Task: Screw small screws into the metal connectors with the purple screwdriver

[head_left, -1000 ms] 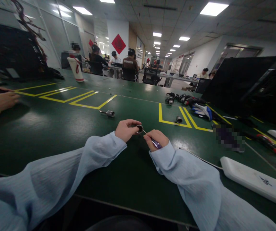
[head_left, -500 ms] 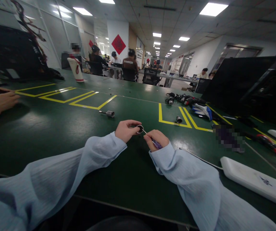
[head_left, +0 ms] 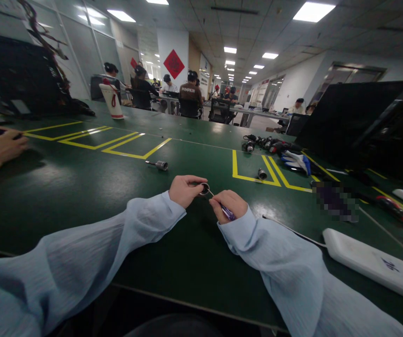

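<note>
- Over the green table (head_left: 173, 271), your left hand (head_left: 183, 191) pinches a round metal part (head_left: 205, 189), open end showing.
- Your right hand (head_left: 232, 203) grips a purple-handled tool (head_left: 227, 213), shaft slanting leftward to that opening; contact unclear.

The room feels dim, its white ceiling panels (head_left: 314, 12) running back in rows, the nearest burnt out to blank white. Their light spreads as hazy glare over the green tabletop (head_left: 82, 206), one patch close beside the right hand (head_left: 230, 205), and the glass partition (head_left: 77, 40) carries bright streaks. A soft shadow lies near another person's hand (head_left: 3, 152). The black equipment (head_left: 356, 121) at the right loses nearly all detail. The wide lens stretches the outer edges, tilting and bending them; distant people look soft, and a blocky mosaic (head_left: 335, 201) covers one spot on the right
</note>
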Available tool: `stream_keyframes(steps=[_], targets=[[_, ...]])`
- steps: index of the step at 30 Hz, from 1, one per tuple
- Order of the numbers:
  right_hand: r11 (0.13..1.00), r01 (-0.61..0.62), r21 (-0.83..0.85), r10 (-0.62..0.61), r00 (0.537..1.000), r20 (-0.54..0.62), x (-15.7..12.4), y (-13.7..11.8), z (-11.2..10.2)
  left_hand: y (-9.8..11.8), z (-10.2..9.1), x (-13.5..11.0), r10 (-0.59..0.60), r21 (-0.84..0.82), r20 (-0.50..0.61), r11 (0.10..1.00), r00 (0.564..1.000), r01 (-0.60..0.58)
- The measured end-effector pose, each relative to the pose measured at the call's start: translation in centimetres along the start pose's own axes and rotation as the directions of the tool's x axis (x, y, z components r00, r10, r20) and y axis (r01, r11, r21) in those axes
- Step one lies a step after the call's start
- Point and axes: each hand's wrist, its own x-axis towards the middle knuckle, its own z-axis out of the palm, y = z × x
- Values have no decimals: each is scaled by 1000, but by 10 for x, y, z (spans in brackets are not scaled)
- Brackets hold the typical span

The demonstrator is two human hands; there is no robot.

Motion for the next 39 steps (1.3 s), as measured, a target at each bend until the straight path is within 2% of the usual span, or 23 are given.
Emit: stream_keyframes(steps=[15, 29, 36, 39], targets=[[999, 46, -10, -46, 999, -14, 0, -1, 0, 1, -1, 1, 13, -26, -9, 1000, 1000, -14], [996, 88, 7, -87, 993, -85, -1, 3, 3, 2, 0, -2, 43, 68, -6, 997, 999, -43], [999, 36, 3, -36, 997, -71, -1, 0, 2, 2, 0, -1, 45, 70, 4, 997, 999, -45], [996, -44, 72, 51, 994, -97, 0, -5, -3, 1, -1, 1, 51, 72, 4, 996, 999, -51]])
